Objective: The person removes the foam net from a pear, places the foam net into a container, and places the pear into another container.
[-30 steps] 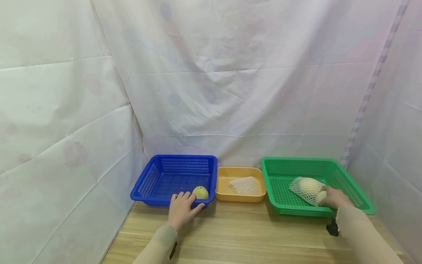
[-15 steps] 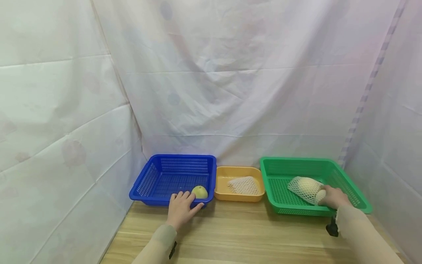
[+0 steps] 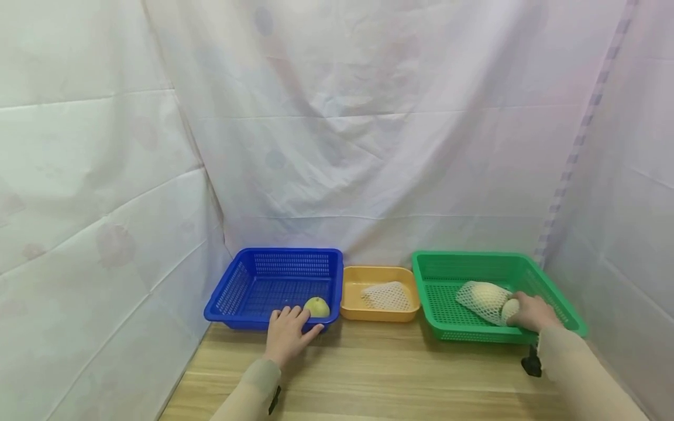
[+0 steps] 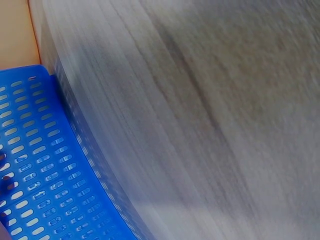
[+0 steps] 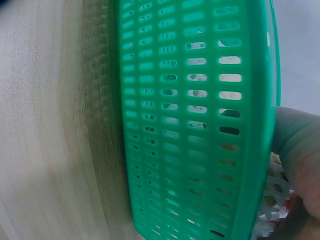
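Note:
My left hand rests over the front rim of the blue basket, its fingers reaching inside and the thumb pointing right. A yellow-green apple-like fruit lies inside, just beyond that hand. At the right, my right hand reaches over the front rim of the green basket and holds a pale round fruit in white foam netting. The right wrist view shows the thumb beside the netting; most of the fruit is hidden there. A larger pale fruit in foam net lies left of it.
Between the two baskets stands a small orange tray with a white foam net lying in it. All three containers stand on a wood-grain table. White cloth hangs behind and at both sides.
The baskets and backdrop have shifted slightly left in the head view. Both hands keep their places at the blue and green baskets, with the right still holding the netted fruit.

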`<state>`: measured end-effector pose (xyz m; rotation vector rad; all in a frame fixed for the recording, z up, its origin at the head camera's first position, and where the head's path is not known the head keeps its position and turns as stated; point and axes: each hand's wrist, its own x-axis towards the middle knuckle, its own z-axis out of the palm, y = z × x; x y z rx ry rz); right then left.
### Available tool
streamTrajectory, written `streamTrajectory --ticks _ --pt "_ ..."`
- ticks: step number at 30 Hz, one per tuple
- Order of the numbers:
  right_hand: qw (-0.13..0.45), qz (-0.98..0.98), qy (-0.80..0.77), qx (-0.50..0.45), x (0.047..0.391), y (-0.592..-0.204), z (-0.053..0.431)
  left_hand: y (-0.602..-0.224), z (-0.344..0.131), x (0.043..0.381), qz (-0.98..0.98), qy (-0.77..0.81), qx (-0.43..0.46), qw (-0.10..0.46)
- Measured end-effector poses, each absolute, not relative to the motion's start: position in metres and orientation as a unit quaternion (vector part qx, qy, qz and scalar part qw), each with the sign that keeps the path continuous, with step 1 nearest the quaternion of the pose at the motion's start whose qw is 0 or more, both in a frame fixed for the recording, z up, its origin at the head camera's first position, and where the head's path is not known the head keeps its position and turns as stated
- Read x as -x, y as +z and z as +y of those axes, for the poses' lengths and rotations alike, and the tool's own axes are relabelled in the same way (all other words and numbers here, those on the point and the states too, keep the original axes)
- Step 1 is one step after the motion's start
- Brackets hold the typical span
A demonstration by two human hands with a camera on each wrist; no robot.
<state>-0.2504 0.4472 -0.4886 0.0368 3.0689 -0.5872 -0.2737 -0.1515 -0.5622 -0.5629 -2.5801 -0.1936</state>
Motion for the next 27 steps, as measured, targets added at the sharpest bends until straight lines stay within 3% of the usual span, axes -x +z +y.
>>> streamTrajectory --ticks 27 --pt "-0.042 0.983 -0.176 -0.007 0.243 -0.478 0.435 -0.56 -0.151 0.272 -0.944 -0.074 0.204 0.249"
